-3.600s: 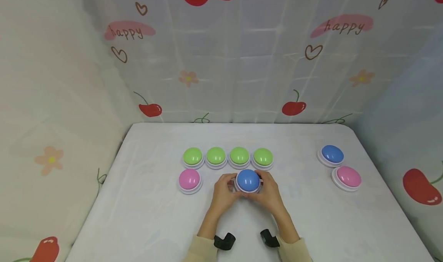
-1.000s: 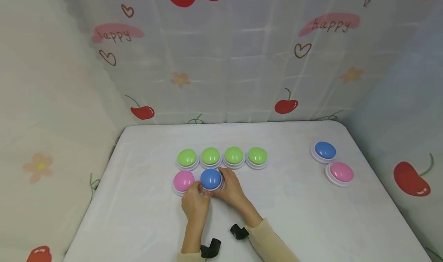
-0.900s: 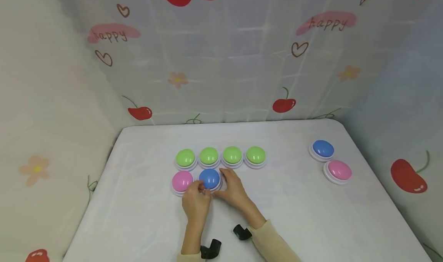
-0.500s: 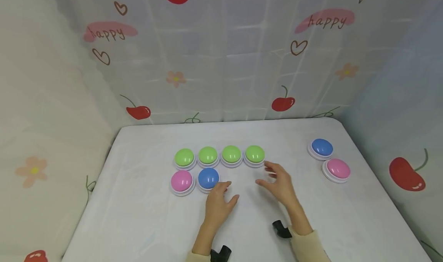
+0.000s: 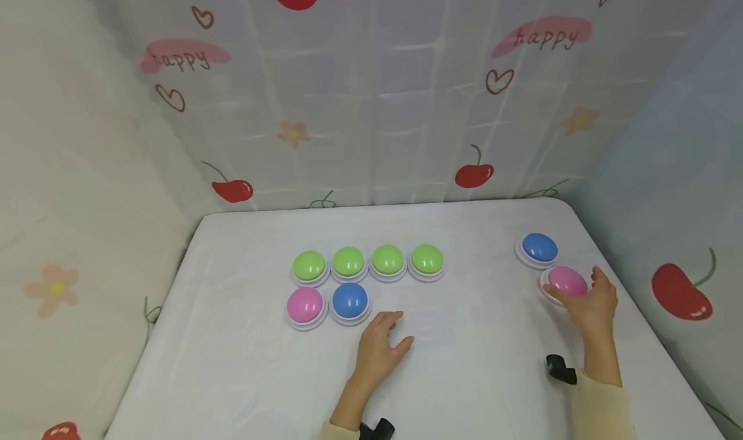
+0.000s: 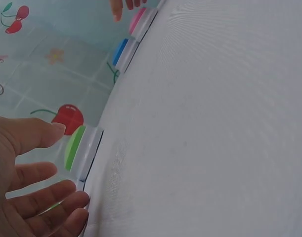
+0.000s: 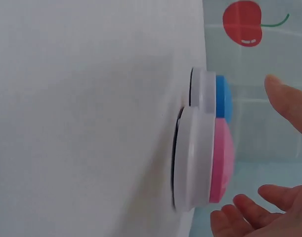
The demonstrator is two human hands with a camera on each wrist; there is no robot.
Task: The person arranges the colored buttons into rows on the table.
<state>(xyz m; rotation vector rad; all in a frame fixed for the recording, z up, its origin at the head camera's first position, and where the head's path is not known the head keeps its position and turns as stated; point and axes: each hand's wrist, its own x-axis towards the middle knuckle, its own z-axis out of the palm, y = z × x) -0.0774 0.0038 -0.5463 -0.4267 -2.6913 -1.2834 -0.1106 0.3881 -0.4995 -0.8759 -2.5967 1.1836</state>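
Note:
At the right of the table, my right hand hovers by a pink push button with a white base. Its thumb and fingers spread to either side of the dome; the right wrist view shows a gap between the fingertips and the button. Just behind that one sits a blue push button. My left hand is held over the middle of the table, fingers relaxed and holding nothing. Left of it, another blue button stands beside another pink button.
Several green push buttons form a row behind the left blue and pink ones. White cloth covers the table, and a cherry-printed curtain hangs at its back and sides. Black devices sit at both wrists.
A blue button came left in both hands and was set beside the left pink button. Both hands let go; the right swung far right to the other pink button, the left drew back slightly right.

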